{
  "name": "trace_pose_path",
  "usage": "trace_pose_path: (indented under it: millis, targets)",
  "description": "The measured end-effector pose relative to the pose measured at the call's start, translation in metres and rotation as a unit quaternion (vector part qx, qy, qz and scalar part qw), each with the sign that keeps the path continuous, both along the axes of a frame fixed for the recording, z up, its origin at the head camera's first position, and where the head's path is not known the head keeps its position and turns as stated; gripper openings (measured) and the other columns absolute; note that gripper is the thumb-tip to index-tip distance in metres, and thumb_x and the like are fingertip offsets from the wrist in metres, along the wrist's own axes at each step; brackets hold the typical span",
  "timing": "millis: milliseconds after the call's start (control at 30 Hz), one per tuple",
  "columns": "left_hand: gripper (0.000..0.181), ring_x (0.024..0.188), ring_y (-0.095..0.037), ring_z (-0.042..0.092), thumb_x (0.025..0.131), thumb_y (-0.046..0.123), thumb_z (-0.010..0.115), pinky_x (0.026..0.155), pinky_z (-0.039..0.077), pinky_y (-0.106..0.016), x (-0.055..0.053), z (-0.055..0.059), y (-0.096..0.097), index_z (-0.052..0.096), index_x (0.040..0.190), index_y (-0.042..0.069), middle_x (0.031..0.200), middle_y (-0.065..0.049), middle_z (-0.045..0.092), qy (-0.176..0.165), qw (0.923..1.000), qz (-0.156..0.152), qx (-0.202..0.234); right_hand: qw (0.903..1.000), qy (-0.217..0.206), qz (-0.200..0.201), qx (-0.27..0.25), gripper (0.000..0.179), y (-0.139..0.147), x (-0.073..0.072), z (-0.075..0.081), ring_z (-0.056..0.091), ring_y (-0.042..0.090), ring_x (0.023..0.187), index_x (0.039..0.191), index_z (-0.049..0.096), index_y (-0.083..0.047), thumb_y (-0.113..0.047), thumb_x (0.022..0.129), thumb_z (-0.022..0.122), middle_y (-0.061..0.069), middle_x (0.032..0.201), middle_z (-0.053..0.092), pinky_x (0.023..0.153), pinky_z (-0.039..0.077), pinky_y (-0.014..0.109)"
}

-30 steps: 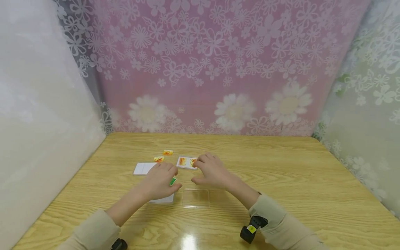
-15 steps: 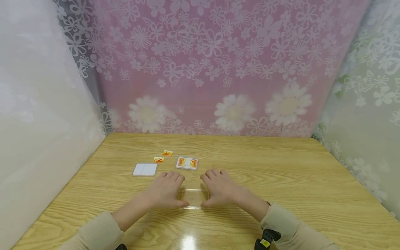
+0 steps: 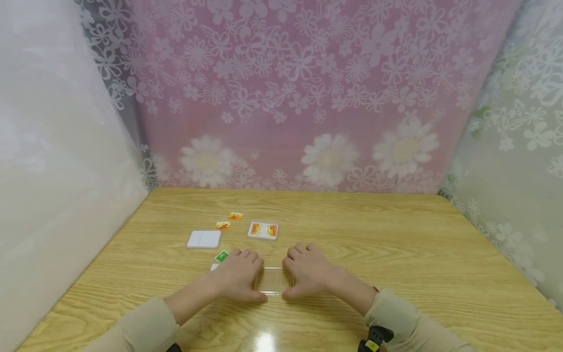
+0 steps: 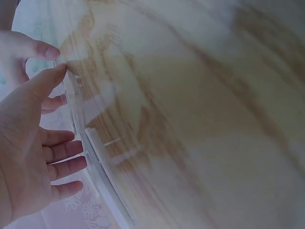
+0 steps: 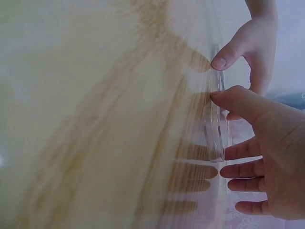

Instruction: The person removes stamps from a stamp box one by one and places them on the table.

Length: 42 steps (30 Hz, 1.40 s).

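Note:
A clear, flat plastic case lies on the wooden table between my hands. My left hand holds its left end, thumb at the near edge and fingers toward the far edge. On the opposite end my right hand grips it the same way. In the right wrist view both thumbs press the rim of the transparent case, which sits low against the tabletop. A white panel peeks out from behind my left hand, which hides most of it. Beside its fingers is a small green picture piece.
Farther back are a clear-edged case with a white insert and another with an orange printed card. Two small orange-yellow picture pieces lie behind them. A floral curtain borders the table's far edge.
My right hand has left the orange printed case and come nearer, to the clear case. My left hand has moved right and nearer, off the white panel and onto the clear case's left end.

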<state>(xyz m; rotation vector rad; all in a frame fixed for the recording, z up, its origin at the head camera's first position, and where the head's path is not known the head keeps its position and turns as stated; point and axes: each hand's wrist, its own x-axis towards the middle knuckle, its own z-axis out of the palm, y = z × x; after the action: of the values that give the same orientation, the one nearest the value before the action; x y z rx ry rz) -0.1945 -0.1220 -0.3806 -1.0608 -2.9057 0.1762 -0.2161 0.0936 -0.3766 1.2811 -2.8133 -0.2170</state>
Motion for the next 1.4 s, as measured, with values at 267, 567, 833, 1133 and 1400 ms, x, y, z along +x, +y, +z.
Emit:
trace_pose_path:
  millis: [267,567,833,1133,1400]
  targets:
    - [0.058,0.092,-0.016,0.048,0.078,0.063,0.058,0.079,0.041,-0.035,-0.001,0.001,0.002,0.058,0.101,0.010,0.095,0.001,0.052,-0.003,0.9999,-0.006,-0.013,0.9995,-0.005,0.025,-0.019,0.053,0.000,-0.003,-0.002,0.046,0.015,0.093,0.102,0.062,-0.014,-0.060,0.074,0.062,-0.002,0.100,0.051,0.076,0.039,0.032]
    - [0.058,0.092,-0.018,0.050,0.075,0.064,0.059,0.083,0.041,-0.038,-0.002,0.003,0.003,0.057,0.096,0.010,0.094,0.000,0.053,-0.010,0.9999,0.008,-0.009,0.9988,-0.003,0.042,-0.025,0.050,-0.002,-0.004,0.000,0.044,0.013,0.088,0.099,0.061,-0.014,-0.057,0.073,0.064,-0.005,0.094,0.048,0.077,0.040,0.032]
    - [0.061,0.084,-0.017,0.051,0.072,0.065,0.059,0.078,0.042,-0.037,-0.002,0.001,0.000,0.058,0.094,0.008,0.088,0.001,0.053,0.033,0.9994,0.006,0.006,0.9989,-0.016,0.029,-0.034,0.059,-0.004,-0.004,0.003,0.047,0.016,0.097,0.109,0.058,-0.011,-0.057,0.073,0.065,-0.001,0.104,0.052,0.085,0.043,0.039]
    - [0.058,0.091,-0.020,0.053,0.070,0.062,0.062,0.082,0.043,-0.042,-0.007,-0.002,-0.007,0.055,0.093,0.010,0.094,-0.001,0.055,0.061,0.9972,0.001,0.044,0.9986,0.014,0.027,-0.044,0.062,-0.008,-0.009,0.000,0.047,0.017,0.102,0.114,0.055,-0.010,-0.053,0.072,0.067,0.001,0.110,0.052,0.084,0.043,0.035]
    - [0.060,0.096,-0.024,0.053,0.069,0.057,0.066,0.087,0.040,-0.048,-0.010,0.000,-0.014,0.053,0.099,0.007,0.099,-0.005,0.055,0.090,0.9928,-0.007,0.079,0.9951,0.047,0.028,-0.082,0.065,-0.012,-0.009,0.004,0.049,0.019,0.098,0.117,0.056,-0.007,-0.049,0.071,0.072,0.002,0.108,0.054,0.078,0.043,0.031]
